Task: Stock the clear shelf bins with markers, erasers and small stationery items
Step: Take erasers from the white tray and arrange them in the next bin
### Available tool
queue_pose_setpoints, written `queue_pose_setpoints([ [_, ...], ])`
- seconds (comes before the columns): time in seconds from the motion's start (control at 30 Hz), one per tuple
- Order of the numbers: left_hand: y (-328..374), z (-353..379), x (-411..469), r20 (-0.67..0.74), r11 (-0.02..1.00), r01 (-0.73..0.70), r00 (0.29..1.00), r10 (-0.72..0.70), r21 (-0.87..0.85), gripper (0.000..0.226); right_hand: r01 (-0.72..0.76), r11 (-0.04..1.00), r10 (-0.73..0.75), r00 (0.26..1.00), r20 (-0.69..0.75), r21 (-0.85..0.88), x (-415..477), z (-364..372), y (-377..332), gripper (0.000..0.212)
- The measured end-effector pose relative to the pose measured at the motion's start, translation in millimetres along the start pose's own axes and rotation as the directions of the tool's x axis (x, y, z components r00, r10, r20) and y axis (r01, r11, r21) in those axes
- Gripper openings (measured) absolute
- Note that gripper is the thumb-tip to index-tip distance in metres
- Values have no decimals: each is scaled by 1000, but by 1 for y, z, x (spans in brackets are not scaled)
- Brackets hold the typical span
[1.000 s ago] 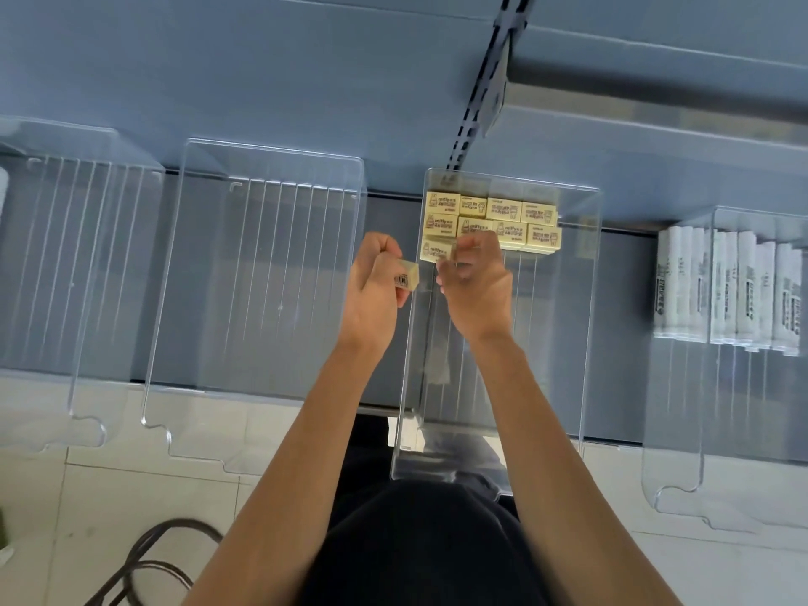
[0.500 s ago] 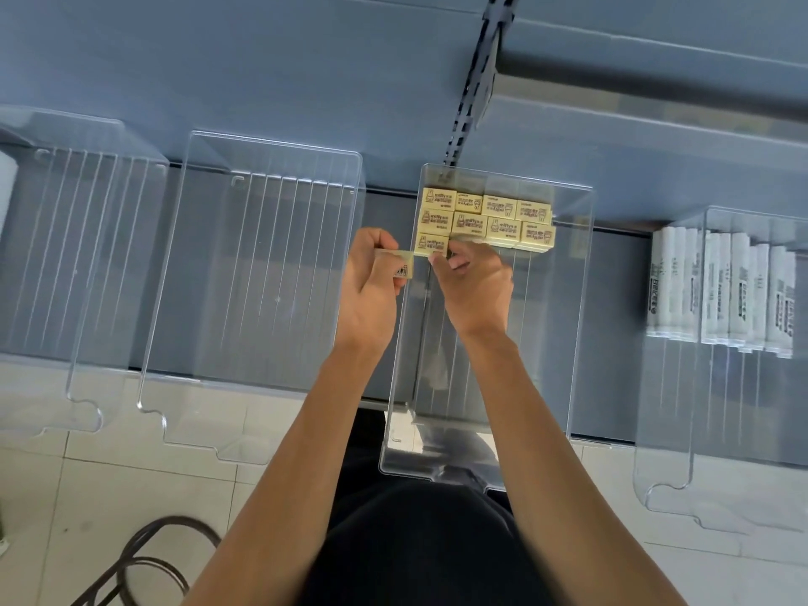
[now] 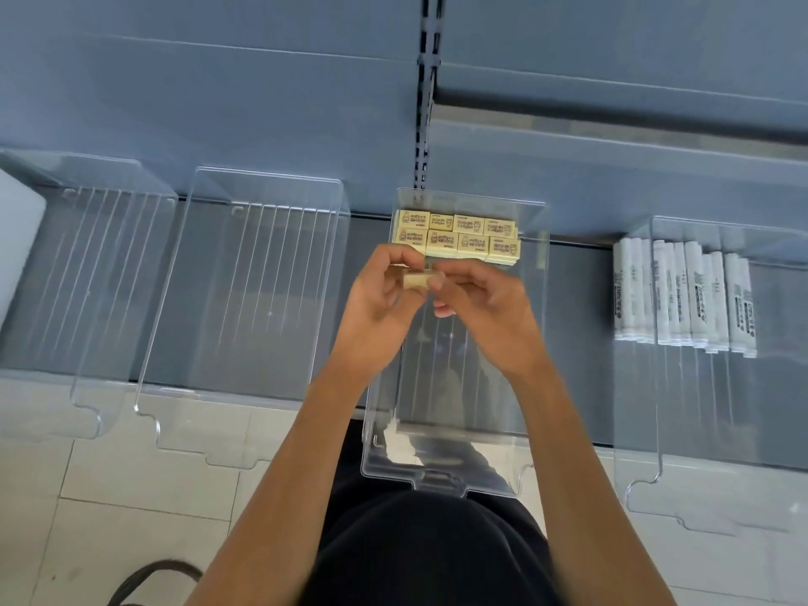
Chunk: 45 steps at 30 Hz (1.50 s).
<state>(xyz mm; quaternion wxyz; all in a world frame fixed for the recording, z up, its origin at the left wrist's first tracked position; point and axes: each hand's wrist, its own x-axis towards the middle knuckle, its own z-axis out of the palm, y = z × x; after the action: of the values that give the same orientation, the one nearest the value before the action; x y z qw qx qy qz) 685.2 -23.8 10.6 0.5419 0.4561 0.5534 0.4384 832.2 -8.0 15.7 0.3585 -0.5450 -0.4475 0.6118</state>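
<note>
Over the clear ribbed bin (image 3: 472, 413) — left hand (image 3: 376, 301) and right hand (image 3: 487, 314), both pinching one blocky cream eraser (image 3: 414, 281).

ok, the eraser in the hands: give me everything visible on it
The eraser is a small pale-yellow block, matte, too blurred to read any print. It is held roughly level, long side left to right, over the bin, just nearer the person than the stacked erasers. The left hand grips its left end; the right hand pinches its right end.
</note>
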Motion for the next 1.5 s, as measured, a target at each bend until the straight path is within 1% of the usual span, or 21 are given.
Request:
queue_pose_setpoints([
  [0.1,-3,3,-4,-40,998,32,999,-35,-57,22,46,998,-46,999,-6,-34,-3,-8,1,23],
  [0.27,-4,4,-9,-36,999,48,998,-49,-22,24,95,993,-95,995,-4,-75,-8,-14,-1,24],
  [0.33,-3,4,-10,-46,998,53,997,-54,-23,26,110,987,-110,994,5,-118,-9,-15,-1,24],
  [0.4,-3,5,-8,-74,997,73,994,-74,-21,26,150,962,-151,988,14,-227,-8,-16,0,25],
  [0.5,-3,9,-6,-105,995,101,990,-100,7,24,235,875,-244,969,34,-424,-5,-18,1,28],
  [0.6,-7,14,-4,-122,992,120,986,-115,38,23,273,809,-300,953,34,-520,-1,-20,7,26],
  [0.67,-11,16,-1,-133,989,125,985,-114,75,22,263,789,-297,954,30,-555,1,-20,10,25],
  [0.77,-17,21,4,-136,973,153,982,-131,172,26,202,786,-257,966,-11,-585,4,-18,18,24],
  [0.8,-17,22,4,-145,965,144,983,-114,218,27,176,787,-238,971,-28,-592,6,-16,20,24],
  [0.9,-17,24,6,-195,921,36,980,44,389,30,94,798,-194,975,-105,-596,15,-13,26,21],
  [1.0,-17,19,12,-228,858,-50,955,192,512,29,38,766,-210,958,-194,-642,27,-16,33,20],
  [1.07,-21,15,17,-235,790,-51,941,242,611,29,30,749,-221,953,-206,-662,35,-15,39,20],
  [1.13,-27,10,24,-240,728,-24,936,256,685,32,38,741,-223,956,-193,-670,41,-12,46,21],
  [1.2,-30,10,29,-232,706,-13,940,249,708,35,39,734,-228,955,-191,-678,47,-9,51,20],
  [1.3,-34,15,32,-187,685,-23,955,231,728,35,35,729,-257,939,-227,-683,52,-4,59,20],
  [1.37,-37,17,32,-172,695,-24,962,211,719,33,56,723,-310,918,-249,-689,53,3,65,19],
  [1.5,-41,14,33,-182,729,-18,964,195,684,31,66,763,-344,884,-317,-643,55,13,73,17],
])
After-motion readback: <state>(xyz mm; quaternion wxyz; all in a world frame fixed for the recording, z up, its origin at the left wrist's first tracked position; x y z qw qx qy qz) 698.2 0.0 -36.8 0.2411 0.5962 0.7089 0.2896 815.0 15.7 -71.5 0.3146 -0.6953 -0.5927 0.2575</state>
